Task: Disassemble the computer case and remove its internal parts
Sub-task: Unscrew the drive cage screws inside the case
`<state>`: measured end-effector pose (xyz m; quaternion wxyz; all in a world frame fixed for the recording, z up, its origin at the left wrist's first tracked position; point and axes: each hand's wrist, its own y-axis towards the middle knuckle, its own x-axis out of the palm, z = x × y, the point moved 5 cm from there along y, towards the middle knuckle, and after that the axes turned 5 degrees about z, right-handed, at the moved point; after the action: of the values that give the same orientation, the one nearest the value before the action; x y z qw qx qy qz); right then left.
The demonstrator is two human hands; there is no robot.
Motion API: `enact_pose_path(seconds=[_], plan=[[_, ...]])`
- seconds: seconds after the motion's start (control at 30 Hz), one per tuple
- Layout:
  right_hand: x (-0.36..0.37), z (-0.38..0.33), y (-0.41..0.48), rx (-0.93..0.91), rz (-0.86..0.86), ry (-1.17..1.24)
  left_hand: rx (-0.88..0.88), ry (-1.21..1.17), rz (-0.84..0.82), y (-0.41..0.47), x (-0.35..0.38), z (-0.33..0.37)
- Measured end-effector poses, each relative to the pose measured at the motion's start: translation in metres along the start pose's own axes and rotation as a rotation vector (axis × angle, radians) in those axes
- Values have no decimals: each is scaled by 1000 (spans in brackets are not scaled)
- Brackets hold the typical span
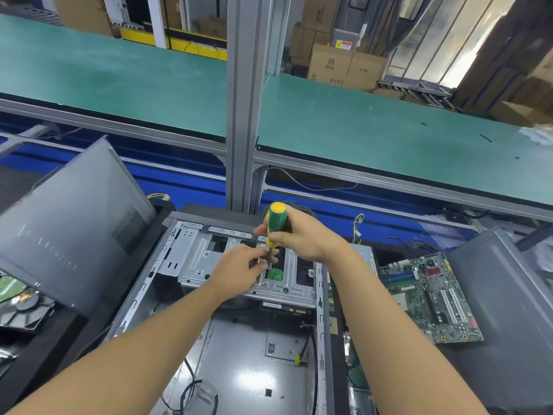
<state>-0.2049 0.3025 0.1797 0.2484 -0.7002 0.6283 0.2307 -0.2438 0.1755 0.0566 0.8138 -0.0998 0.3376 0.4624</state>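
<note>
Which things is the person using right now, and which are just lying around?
In use: screwdriver, right hand, left hand, computer case, drive cage.
Lying about: motherboard, side panel, cardboard boxes.

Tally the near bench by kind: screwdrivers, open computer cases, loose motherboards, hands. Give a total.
screwdriver: 1
open computer case: 1
loose motherboard: 1
hands: 2, left hand and right hand
Total: 5
</note>
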Motion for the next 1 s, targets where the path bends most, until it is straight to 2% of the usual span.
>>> enact_pose_path(seconds=[0.17, 0.33, 0.43, 0.57, 0.77, 0.87, 0.93, 1.0], plan=[[6, 5, 2, 34, 42, 31, -99, -50, -2, 5, 5, -5], [2, -3, -3, 18, 528, -6, -128, -58, 65, 5, 6, -5], [0, -7, -7, 59, 659, -7, -133, -60, 74, 6, 5, -3], [-1, -13, -9, 51, 616, -99, -125, -111, 62, 6, 3, -2], [1, -22, -9, -1, 412, -90, -129, -128, 74, 3, 0, -1], [2, -22, -7, -35, 320, -207, -140, -132, 87, 3, 1, -1], [1, -21, -8, -48, 320, -248, -150, -123, 86, 4, 2, -2], [0, -21, -8, -49, 393, -238, -171, -142, 78, 5, 4, -4]])
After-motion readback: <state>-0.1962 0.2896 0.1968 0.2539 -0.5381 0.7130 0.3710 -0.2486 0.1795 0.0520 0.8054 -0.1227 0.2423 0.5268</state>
